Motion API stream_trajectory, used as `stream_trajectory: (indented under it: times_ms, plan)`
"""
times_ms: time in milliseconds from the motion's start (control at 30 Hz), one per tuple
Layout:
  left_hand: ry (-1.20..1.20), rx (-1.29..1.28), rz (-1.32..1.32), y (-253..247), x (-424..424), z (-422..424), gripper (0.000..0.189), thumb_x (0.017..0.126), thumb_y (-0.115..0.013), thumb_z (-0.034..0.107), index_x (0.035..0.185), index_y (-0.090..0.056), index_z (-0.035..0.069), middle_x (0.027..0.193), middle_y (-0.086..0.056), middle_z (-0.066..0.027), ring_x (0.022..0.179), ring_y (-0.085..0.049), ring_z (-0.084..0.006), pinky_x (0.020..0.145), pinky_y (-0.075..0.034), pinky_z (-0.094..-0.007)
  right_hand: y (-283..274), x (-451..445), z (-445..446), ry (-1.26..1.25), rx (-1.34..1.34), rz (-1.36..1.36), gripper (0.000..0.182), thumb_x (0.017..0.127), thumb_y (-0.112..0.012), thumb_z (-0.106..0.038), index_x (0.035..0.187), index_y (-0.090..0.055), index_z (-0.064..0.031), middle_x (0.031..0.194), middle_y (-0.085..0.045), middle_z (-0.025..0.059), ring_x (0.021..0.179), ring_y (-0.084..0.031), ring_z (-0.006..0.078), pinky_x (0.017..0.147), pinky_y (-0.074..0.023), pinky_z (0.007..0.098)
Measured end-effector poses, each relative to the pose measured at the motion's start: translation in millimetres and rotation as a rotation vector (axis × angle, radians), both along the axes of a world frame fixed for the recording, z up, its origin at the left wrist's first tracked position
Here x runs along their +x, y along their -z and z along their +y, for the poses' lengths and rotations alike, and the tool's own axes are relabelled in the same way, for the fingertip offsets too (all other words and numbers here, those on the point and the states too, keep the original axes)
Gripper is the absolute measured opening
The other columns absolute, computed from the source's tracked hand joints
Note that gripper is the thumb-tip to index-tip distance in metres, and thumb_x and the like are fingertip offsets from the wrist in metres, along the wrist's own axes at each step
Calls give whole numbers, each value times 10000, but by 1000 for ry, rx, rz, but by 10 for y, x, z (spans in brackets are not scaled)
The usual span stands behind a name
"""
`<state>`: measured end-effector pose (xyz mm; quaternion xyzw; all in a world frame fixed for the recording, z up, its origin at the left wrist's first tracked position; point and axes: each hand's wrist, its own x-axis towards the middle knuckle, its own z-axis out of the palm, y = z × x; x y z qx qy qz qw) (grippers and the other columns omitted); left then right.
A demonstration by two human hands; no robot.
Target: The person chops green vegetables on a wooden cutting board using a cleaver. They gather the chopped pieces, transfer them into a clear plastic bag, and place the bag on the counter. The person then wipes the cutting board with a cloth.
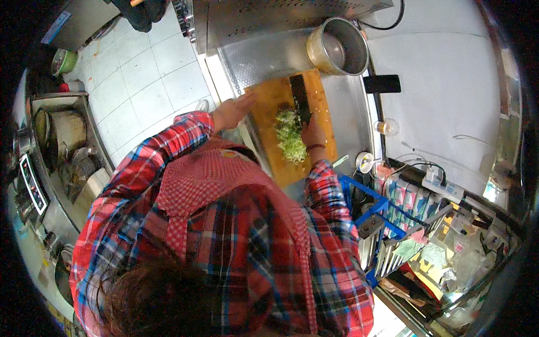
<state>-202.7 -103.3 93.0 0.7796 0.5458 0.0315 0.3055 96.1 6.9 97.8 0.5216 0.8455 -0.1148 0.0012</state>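
Observation:
A wooden cutting board lies on the metal counter in front of me. On it is a pile of chopped pale green vegetable. My right hand grips a cleaver with a dark blade, at the right side of the pile; the handle is hidden in the hand. My left hand is at the left edge of the board, fingers stretched towards its far left corner, with nothing seen in it. Small pale bits lie on the board right of the blade.
A deep round metal pot stands beyond the board's far right corner. A dark phone and a small clear cup are at the right. A blue rack stands near my right forearm. A metal-edged sink or bin holds pots at left.

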Motion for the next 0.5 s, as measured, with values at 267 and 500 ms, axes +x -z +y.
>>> stream_trajectory:
  times_ms: [267, 500]
  plan:
    - [40, 98, 113, 100, 9, -29, 757, 671, -598, 87, 1364, -304, 3, 1469, -185, -142, 1375, -136, -250, 972, -401, -313, -62, -43, -107, 95, -49, -18, 549, 837, -519, -179, 1315, -320, 5, 952, -591, 288, 796, -575, 444, 697, -464, 499]
    - [38, 58, 86, 205, 22, -63, 766, 661, -593, 80, 1364, -301, 0, 1472, -173, -145, 1380, -107, -258, 968, -407, -322, -513, -312, -14, 145, -280, -130, 584, 822, -547, -197, 1308, -300, 13, 985, -577, 302, 903, -558, 446, 761, -462, 482]
